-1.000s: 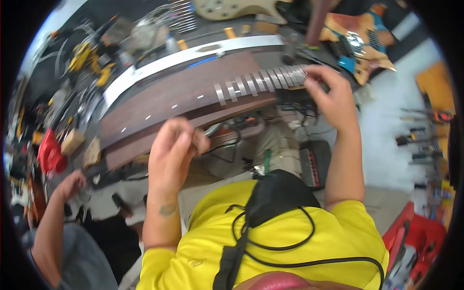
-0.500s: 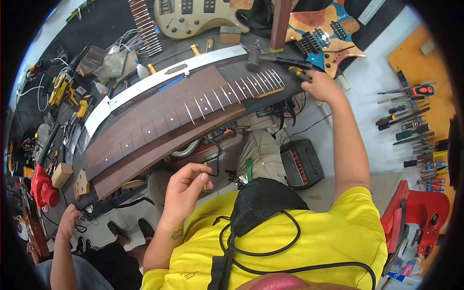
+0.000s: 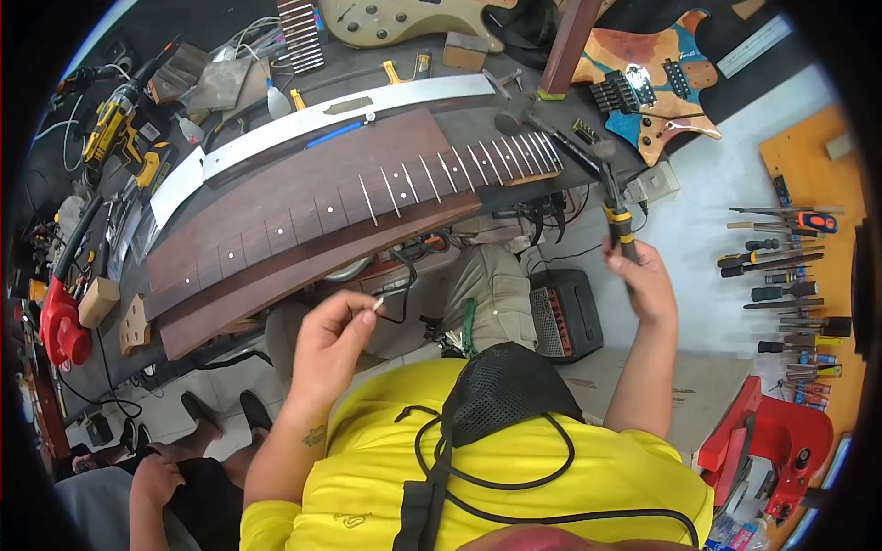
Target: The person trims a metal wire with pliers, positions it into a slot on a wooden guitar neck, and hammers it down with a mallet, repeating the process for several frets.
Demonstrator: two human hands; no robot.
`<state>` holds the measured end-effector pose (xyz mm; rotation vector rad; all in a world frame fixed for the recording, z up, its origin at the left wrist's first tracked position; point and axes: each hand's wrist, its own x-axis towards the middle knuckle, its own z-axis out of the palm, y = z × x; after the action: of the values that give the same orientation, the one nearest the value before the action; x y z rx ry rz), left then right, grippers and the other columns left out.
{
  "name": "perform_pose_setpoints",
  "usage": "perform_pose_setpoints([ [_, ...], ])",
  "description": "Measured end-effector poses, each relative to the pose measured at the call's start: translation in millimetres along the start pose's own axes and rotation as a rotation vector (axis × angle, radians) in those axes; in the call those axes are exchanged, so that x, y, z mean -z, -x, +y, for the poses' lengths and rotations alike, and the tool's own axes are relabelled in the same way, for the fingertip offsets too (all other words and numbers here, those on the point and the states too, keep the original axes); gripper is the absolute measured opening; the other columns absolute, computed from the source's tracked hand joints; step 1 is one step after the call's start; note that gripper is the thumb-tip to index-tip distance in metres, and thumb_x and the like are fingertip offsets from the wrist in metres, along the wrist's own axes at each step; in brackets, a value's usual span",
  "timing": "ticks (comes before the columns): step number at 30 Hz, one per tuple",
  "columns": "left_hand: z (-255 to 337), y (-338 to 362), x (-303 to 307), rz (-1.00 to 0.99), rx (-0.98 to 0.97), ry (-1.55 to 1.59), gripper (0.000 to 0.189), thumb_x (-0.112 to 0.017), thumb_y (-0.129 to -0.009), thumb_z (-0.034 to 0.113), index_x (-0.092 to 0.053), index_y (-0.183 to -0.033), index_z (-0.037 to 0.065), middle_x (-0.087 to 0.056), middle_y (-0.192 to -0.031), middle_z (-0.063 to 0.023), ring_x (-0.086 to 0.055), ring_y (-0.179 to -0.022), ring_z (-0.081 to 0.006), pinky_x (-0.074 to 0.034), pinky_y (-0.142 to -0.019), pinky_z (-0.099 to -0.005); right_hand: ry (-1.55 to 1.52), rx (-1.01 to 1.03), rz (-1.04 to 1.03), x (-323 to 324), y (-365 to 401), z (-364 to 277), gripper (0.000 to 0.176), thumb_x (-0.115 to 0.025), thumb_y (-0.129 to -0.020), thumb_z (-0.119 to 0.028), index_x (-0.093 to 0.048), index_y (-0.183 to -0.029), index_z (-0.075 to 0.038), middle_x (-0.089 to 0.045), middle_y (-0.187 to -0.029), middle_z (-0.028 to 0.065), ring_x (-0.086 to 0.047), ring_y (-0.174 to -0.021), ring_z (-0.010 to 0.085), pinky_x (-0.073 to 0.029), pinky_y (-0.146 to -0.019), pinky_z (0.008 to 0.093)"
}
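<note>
Left hand (image 3: 333, 347): raised in front of the yellow shirt, below the bench edge; thumb and forefinger pinched a small pale sliver (image 3: 377, 301), the other fingers curled loosely.
Right hand (image 3: 646, 283): clenched around the lower end of a tool with a yellow-and-black grip (image 3: 620, 223), held nearly upright off the right end of the bench; its dark shaft rose toward the bench corner, and its head could not be made out clearly.
Long dark-brown wooden fretboard (image 3: 303, 213): lay slantwise on the black workbench (image 3: 478, 119), with white dot inlays along its left part and metal frets set across its right part; neither hand touched it.
Second dark wood strip (image 3: 303, 268): lay just beside the fretboard, along its near edge.
Silver metal straightedge (image 3: 322, 116): lay along the far edge of the fretboard.
Yellow cordless drill (image 3: 115, 136): lay at the bench's far left among cables.
Blue-and-wood guitar body (image 3: 648, 87): lay beyond the bench's right end.
Black amplifier box (image 3: 568, 314): stood on the floor between the two arms.
Row of hand tools (image 3: 781, 262): lay on the pale floor to the right.
Another person's hand (image 3: 156, 479): was low at the left, well apart from the bench work.
</note>
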<state>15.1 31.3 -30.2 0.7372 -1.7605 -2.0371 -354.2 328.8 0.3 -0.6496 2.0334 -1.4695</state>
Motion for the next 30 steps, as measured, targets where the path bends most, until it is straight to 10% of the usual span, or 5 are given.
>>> perform_pose_setpoints([
  [7, 91.3, -36.2, -32.5, 0.251, -0.710, -0.459, 0.014, -0.069, -0.098, -0.001, -0.075, -0.110, 0.000, -0.074, -0.085, -0.0148, -0.071, -0.072, -0.0269, -0.053, -0.068, -0.0335, -0.090, 0.295, -0.462, -135.3, 22.7, -29.3, 0.030, -0.077, -0.090, -0.007, -0.068, -0.118, 0.000, -0.061, -0.123, 0.0051, -0.056, -0.112, 0.0159, -0.046, -0.100, 0.0347],
  [8, 97.3, -34.4, -34.8, 0.289, -0.743, -0.500, 0.015, -0.068, -0.100, -0.001, -0.075, -0.113, -0.003, -0.069, -0.082, -0.0075, -0.061, -0.074, -0.0114, -0.047, -0.069, -0.0266, -0.120, 0.316, -0.541, -142.1, 20.6, -27.8, 0.024, -0.076, -0.090, -0.005, -0.069, -0.112, 0.001, -0.057, -0.130, 0.0075, -0.055, -0.110, 0.0160, -0.047, -0.097, 0.0346],
  [10, 100.0, -33.5, -35.5, 0.329, -0.817, -0.509, 0.016, -0.069, -0.099, -0.003, -0.076, -0.112, -0.003, -0.071, -0.083, -0.0089, -0.064, -0.072, -0.0144, -0.049, -0.068, -0.0280, -0.158, 0.352, -0.634, -149.4, 17.3, -32.1, 0.017, -0.077, -0.089, -0.005, -0.070, -0.103, 0.001, -0.055, -0.134, 0.0102, -0.056, -0.110, 0.0181, -0.048, -0.096, 0.0354],
  [13, 99.7, -31.1, -31.4, 0.323, -0.889, -0.549, 0.016, -0.069, -0.098, -0.005, -0.077, -0.112, -0.003, -0.073, -0.084, -0.0091, -0.065, -0.071, -0.0150, -0.049, -0.067, -0.0284, -0.127, 0.313, -0.590, -159.2, 19.1, -45.2, 0.022, -0.081, -0.084, -0.017, -0.064, -0.083, -0.004, -0.064, -0.119, 0.0146, -0.054, -0.122, 0.0287, -0.042, -0.106, 0.0459],
  [30, 104.0, -15.9, -21.0, 0.265, -0.861, -0.659, 0.021, -0.076, -0.089, -0.010, -0.076, -0.109, -0.004, -0.068, -0.078, -0.0140, -0.066, -0.066, -0.0297, -0.052, -0.063, -0.0354, -0.054, 0.335, -0.705, -169.3, 22.3, -47.5, 0.014, -0.079, -0.088, -0.004, -0.070, -0.098, 0.000, -0.056, -0.136, 0.0141, -0.058, -0.124, 0.0283, -0.045, -0.108, 0.0397],
])
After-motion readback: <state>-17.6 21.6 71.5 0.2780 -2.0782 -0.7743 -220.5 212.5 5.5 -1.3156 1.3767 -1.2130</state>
